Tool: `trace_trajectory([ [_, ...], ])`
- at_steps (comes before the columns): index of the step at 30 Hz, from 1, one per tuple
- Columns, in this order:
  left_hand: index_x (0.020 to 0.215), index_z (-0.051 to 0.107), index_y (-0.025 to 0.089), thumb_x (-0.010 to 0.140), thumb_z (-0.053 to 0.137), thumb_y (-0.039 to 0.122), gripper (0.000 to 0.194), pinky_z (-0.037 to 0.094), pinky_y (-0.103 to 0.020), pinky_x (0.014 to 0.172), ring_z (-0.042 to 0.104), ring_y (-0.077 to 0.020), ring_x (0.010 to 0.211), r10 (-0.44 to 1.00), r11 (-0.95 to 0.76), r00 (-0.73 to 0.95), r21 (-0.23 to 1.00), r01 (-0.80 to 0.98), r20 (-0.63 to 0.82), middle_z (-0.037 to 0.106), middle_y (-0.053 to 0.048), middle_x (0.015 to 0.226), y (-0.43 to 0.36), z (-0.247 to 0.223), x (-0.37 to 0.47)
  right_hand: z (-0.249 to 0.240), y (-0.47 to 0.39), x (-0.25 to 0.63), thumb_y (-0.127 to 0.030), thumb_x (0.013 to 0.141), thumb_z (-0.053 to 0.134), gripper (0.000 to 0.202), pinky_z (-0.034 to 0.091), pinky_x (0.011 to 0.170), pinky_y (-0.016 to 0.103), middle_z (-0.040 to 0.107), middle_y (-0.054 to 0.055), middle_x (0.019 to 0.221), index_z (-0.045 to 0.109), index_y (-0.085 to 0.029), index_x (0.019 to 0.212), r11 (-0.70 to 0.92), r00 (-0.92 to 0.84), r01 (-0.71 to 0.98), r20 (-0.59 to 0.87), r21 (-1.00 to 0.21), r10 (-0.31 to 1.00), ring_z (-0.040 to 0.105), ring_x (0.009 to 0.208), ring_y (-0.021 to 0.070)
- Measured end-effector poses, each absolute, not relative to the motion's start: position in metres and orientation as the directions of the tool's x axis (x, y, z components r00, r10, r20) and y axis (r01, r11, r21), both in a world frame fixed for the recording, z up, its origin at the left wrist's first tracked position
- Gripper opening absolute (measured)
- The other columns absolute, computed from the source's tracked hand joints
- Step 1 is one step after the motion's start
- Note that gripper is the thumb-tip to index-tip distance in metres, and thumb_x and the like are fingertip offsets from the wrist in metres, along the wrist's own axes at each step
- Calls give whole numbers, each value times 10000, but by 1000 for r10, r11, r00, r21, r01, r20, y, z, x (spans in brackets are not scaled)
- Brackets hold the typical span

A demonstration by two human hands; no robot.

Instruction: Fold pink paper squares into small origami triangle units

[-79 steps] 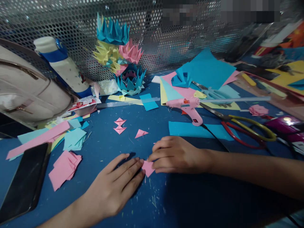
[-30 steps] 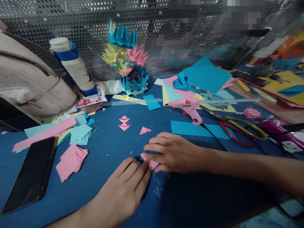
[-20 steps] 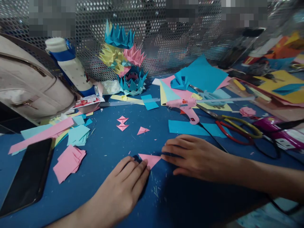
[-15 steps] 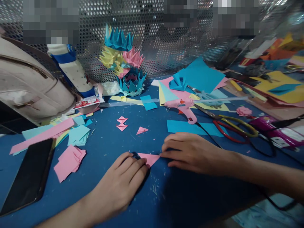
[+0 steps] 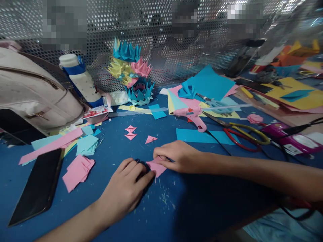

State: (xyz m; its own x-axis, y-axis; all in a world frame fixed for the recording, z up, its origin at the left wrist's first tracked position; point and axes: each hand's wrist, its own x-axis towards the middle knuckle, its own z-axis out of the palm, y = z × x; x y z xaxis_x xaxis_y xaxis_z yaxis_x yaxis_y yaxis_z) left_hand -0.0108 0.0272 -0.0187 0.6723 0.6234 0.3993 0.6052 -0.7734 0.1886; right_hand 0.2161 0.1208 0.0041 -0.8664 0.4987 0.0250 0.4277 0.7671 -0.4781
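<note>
A small piece of pink paper [image 5: 159,170] with a fold in it lies on the blue table. My left hand [image 5: 127,183], fingers curled, holds its left corner, with the thumb at the edge. From the right, my right hand [image 5: 183,156] is closed on the upper right part, bent fingers and thumb pressing it; part of the paper is hidden beneath them. Just beyond lie a folded pink triangle [image 5: 151,139] and a pair of folded pink pieces [image 5: 130,132]. A stack of pink paper squares [image 5: 78,172] sits left of my left hand.
A pink glue gun [image 5: 191,116], its cord trailing right, and open scissors [image 5: 243,134] lie beyond my right hand. A phone [image 5: 37,186], light blue paper squares [image 5: 87,144], a backpack [image 5: 37,90] and a bottle [image 5: 82,80] are left. Folded paper flowers [image 5: 131,69] stand at the back.
My right hand has moved left and curled from outstretched fingers onto the pink paper. The triangle's right corner has been lifted or folded back. My left hand stays at the left corner.
</note>
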Motion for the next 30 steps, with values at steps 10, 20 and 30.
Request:
trace_trajectory([
  [10, 1327, 545, 175, 926, 374, -6, 472, 293, -436, 1066, 529, -196, 1122, 692, -708, 622, 513, 485, 367, 626, -71, 1204, 31, -17, -19, 14, 117, 220, -137, 861, 531, 82, 314, 588, 211, 588, -58, 590, 548, -176, 791, 431, -809, 478, -193, -766, 555, 514, 550, 85],
  [20, 1325, 551, 116, 943, 370, -2, 439, 303, -460, 1099, 547, -213, 1154, 618, -781, 707, 372, 502, 343, 634, -94, 1262, 35, -17, -18, -1, 127, 236, -248, 979, 566, 85, 387, 745, 265, 676, 14, 1021, 633, -205, 1009, 868, -916, 284, 153, -407, 371, 568, 917, 147],
  [30, 1227, 598, 4, 1028, 313, 36, 349, 257, -430, 1202, 546, -220, 1246, 445, -896, 812, 199, 398, 379, 645, -132, 1295, 39, -20, -23, -16, 134, 252, -156, 1031, 473, 215, 468, 818, 293, 716, -14, 1201, 643, -181, 1161, 997, -895, -64, 443, -31, -43, 597, 1134, 123],
])
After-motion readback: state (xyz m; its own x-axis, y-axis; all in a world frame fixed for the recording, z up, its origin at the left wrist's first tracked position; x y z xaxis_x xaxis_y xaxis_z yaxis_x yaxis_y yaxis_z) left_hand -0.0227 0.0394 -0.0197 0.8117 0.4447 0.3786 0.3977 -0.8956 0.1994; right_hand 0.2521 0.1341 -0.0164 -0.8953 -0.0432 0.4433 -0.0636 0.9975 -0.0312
